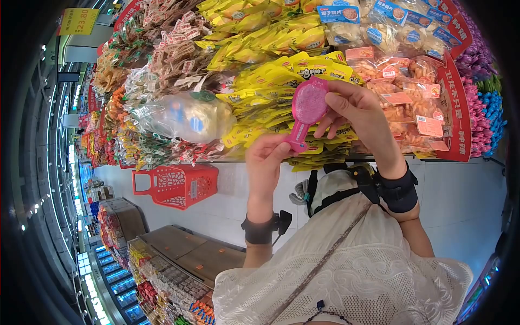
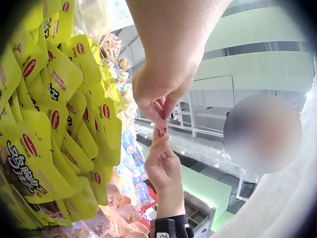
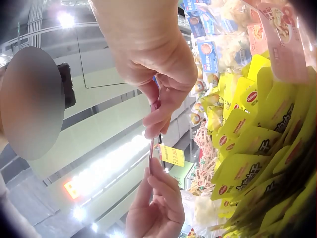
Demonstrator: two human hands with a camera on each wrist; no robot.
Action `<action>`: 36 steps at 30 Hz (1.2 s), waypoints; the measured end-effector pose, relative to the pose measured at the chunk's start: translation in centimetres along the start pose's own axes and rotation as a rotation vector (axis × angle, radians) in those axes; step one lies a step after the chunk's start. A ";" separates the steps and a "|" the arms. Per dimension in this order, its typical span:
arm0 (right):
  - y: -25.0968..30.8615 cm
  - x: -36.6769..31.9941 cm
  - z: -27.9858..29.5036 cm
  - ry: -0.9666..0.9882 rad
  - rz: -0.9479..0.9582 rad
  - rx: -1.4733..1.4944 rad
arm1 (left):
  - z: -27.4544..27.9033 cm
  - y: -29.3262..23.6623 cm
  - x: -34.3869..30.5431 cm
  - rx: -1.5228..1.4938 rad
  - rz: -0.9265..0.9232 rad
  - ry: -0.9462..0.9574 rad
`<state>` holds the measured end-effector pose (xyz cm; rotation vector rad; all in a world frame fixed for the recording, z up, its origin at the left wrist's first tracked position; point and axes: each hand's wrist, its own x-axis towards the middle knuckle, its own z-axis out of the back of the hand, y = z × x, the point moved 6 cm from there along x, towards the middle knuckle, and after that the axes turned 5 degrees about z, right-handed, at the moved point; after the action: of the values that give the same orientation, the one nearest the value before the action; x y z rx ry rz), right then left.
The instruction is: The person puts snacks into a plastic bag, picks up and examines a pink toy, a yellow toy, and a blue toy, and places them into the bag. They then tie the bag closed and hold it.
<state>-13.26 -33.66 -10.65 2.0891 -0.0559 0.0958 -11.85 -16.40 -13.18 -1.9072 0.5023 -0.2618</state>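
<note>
Both hands hold a pink, paddle-shaped packet in front of the snack display, its round end filled with pink, grainy-looking contents. My left hand pinches the narrow tail of the packet between thumb and fingers. The round end is gripped at its edge by my right hand, thumb on the near face. In the right wrist view the packet shows only as a thin edge between the right hand and the left hand. Just beyond the hands lie yellow snack packets.
A clear bag of pale food lies on the display, left of the hands. Orange-pink packs fill the right side behind a red sign strip. On the floor stands a red shopping basket, with brown boxes lower down.
</note>
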 end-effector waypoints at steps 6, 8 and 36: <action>-0.1 -0.2 -0.3 0.005 -0.009 0.007 | 0.4 0.0 -0.4 0.028 -0.002 -0.009; -0.3 -0.2 -0.3 0.013 -0.010 0.001 | 0.4 -0.1 -0.5 0.031 0.000 0.001; -0.8 -0.1 -0.7 0.014 -0.025 -0.018 | -0.1 -0.7 -1.4 0.226 -0.009 -0.006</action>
<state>-13.32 -32.67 -11.03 2.0702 -0.0219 0.0938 -13.00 -15.57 -12.43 -1.6902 0.4408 -0.3063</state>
